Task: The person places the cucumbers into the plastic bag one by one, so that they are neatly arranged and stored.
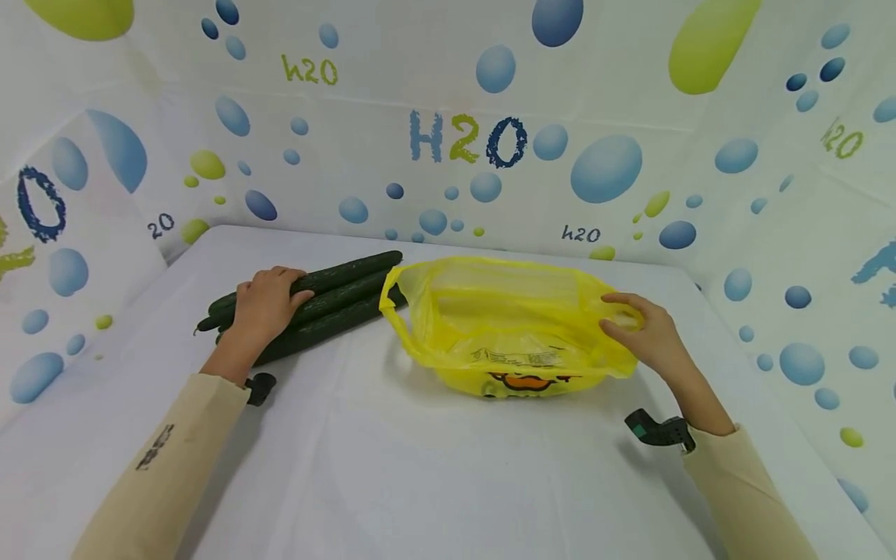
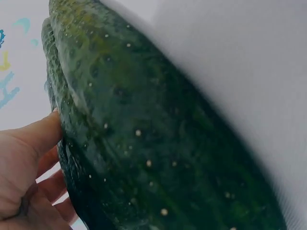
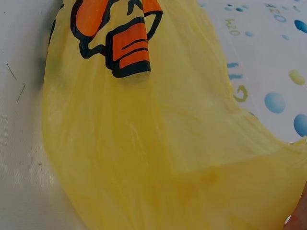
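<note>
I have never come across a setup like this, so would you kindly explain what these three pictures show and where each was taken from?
There is no machine here: a person is working with two bare hands. The widest picture comes from a camera on the person's head, looking forward and down. The other two come from cameras worn on the wrists, so the cucumbers fill much of one and the yellow bag much of the other.

On the white table lie several dark green cucumbers, with the bag beside them, its mouth open. The left hand grips the cucumbers from above; the right hand holds the bag at its right end. Behind the table is a white backdrop printed with coloured drops and "H2O".
</note>
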`<state>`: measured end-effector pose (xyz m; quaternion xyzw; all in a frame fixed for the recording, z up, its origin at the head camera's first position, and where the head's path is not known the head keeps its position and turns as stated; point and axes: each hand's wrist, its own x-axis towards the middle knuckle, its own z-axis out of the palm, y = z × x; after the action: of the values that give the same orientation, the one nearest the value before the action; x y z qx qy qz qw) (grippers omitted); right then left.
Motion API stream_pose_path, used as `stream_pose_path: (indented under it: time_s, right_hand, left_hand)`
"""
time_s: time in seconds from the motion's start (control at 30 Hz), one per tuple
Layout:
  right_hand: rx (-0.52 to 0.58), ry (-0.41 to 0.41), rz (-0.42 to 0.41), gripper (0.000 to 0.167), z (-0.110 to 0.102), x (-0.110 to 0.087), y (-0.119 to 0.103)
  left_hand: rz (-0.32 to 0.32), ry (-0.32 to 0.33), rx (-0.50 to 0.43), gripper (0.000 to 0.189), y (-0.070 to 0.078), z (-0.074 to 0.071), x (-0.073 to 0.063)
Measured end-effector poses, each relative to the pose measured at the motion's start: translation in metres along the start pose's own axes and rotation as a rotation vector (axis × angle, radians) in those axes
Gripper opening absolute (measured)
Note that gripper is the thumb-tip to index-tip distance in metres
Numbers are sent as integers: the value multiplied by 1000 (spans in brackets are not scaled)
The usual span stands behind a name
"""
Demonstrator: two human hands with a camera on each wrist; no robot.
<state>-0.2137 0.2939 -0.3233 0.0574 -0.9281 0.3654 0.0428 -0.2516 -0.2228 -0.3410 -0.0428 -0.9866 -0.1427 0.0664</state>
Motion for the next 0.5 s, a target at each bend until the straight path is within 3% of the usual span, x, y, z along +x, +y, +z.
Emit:
stream_pose_path:
  time_s: [0.27, 0.5]
  right_hand:
    - [-9, -4, 18, 48, 0, 2, 0]
    - [0, -15, 27, 47, 1, 1, 1]
  left_hand:
    - [4, 22, -47, 43, 2, -2, -1]
    - [17, 20, 1, 44, 3, -2, -1]
